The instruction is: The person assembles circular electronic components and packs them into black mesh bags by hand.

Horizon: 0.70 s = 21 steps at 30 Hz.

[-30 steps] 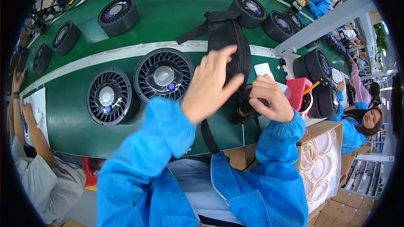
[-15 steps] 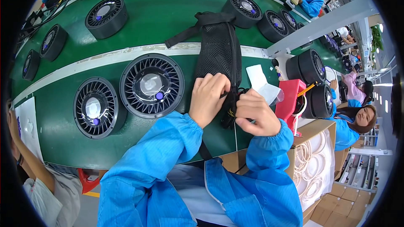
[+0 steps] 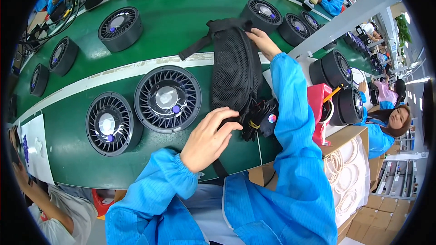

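Note:
A black mesh pouch (image 3: 232, 68) with a strap lies across the white strip of the green workbench. At its far right corner, my right hand (image 3: 265, 44) is closed, its fingertips pinching the pouch's edge; what exactly they grip is too small to make out. By the near end of the pouch, my left hand (image 3: 206, 140) is open, thumb and fingers apart, with nothing in it. Next to that hand is a black cable bundle (image 3: 253, 120) with a yellow tie, beside a dark piece bearing a round coloured sticker. My right forearm partly covers a white sheet.
Two round black fan units (image 3: 168, 99) stand left of the pouch, with several more (image 3: 120, 28) along the far strip. To the right are a red holder (image 3: 318, 109) and a carton of cream-coloured rings (image 3: 345, 168). A grey metal post (image 3: 340, 16) slants nearby. Co-workers sit on both sides.
My right hand has moved from the pouch's near end to its far right corner. My left hand has let go of the pouch, opened and drawn back toward me. The cable bundle is more exposed.

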{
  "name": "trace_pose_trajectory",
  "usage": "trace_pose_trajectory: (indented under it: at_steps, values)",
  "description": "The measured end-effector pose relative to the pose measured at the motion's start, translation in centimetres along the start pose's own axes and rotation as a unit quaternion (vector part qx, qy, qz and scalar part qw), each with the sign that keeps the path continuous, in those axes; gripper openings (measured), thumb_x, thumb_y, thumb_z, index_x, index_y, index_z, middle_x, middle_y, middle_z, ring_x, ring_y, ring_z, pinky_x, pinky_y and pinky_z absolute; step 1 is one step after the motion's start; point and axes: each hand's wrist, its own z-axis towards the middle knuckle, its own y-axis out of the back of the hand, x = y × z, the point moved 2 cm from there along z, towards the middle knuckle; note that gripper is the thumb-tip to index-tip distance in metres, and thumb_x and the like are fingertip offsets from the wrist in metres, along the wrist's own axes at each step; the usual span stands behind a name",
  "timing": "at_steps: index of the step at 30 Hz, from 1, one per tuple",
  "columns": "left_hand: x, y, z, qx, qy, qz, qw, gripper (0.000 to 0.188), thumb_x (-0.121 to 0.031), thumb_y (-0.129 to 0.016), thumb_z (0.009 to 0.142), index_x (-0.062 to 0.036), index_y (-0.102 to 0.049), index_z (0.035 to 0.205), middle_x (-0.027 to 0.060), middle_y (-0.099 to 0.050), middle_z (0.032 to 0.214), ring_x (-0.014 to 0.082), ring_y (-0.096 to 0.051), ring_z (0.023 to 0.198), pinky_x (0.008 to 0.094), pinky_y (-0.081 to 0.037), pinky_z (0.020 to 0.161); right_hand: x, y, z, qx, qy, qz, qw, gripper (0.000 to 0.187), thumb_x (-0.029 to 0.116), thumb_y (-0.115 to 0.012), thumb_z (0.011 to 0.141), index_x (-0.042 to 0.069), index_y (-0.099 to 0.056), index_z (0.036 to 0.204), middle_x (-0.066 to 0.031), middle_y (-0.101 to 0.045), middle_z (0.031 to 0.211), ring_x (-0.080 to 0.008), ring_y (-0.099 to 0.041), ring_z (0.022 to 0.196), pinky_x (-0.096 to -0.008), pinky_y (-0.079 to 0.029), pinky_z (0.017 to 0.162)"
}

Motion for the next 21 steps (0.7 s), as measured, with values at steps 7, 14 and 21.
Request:
trace_pose_trajectory:
  at_steps: [7,14,21]
  values:
    - [-3.2,6.7,3.7,-0.008,0.007,-0.074,0.997,0.031,0.002,-0.060,0.072,-0.0040,-0.056,0.102,0.0127,-0.053,0.110,0.0307,-0.047,0.111,0.0397,-0.038,0.093,7.8,3.0,-7.6,-0.047,0.296,0.178,0.937,0.009,0.005,-0.047,0.085,0.003,-0.051,0.093,-0.0082,-0.059,0.101,-0.0108,-0.053,0.079,-0.0221,-0.040,0.068]
    - [-2.2,7.2,8.6,-0.168,-0.016,-0.045,0.985,0.040,-0.003,-0.060,0.077,-0.0013,-0.048,0.116,0.0123,-0.052,0.112,0.0260,-0.048,0.110,0.0376,-0.037,0.094,14.3,2.6,-15.7,-0.058,0.407,0.072,0.909,0.025,-0.006,-0.055,0.071,0.002,-0.050,0.094,-0.0043,-0.059,0.085,-0.0095,-0.054,0.072,-0.0205,-0.042,0.067]
    - [-3.0,5.7,10.2,-0.058,0.056,-0.213,0.974,0.040,-0.007,-0.061,0.080,-0.0006,-0.046,0.116,0.0101,-0.052,0.113,0.0207,-0.051,0.106,0.0320,-0.039,0.091,16.3,2.9,-20.0,-0.075,0.433,-0.055,0.896,0.033,-0.003,-0.065,0.066,0.004,-0.049,0.094,-0.0063,-0.059,0.074,-0.0152,-0.060,0.064,-0.0234,-0.044,0.058]
